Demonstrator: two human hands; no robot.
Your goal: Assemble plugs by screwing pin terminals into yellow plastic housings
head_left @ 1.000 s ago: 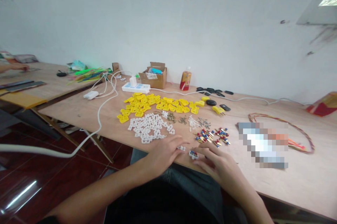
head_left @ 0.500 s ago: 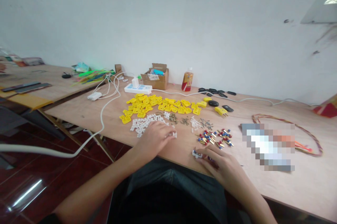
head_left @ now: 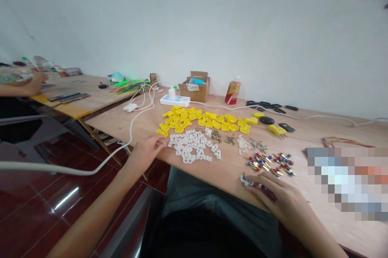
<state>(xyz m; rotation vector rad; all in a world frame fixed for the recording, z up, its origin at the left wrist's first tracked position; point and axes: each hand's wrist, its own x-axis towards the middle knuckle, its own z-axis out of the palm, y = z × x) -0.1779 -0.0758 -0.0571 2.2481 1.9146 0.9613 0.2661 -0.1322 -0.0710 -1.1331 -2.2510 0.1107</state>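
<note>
My left hand (head_left: 147,151) is at the table's front edge, just left of a pile of small white plastic frames (head_left: 190,144). Its fingers are curled together, with a pale speck at the tips that I cannot make out. Thumb and fingers of my right hand (head_left: 279,193) close on a white plastic frame (head_left: 247,181) low over the front edge. A dark reddish object (head_left: 268,192), of unclear kind, shows under that palm. Beyond it lie brass pins with red and blue ends (head_left: 259,161). Yellow plug shells (head_left: 182,117) are spread behind the white frames.
Small brass pieces (head_left: 216,136) and screws (head_left: 257,144) lie mid-table. A power strip (head_left: 175,100), a cardboard box (head_left: 198,92) and a bottle (head_left: 233,92) stand at the back. A white cable (head_left: 131,128) crosses on the left. Another person's hand (head_left: 38,83) is far left.
My left hand has moved left off the white frames to the pile's left side, uncovering them. My right hand keeps its hold on the white frame. The view has turned left.
</note>
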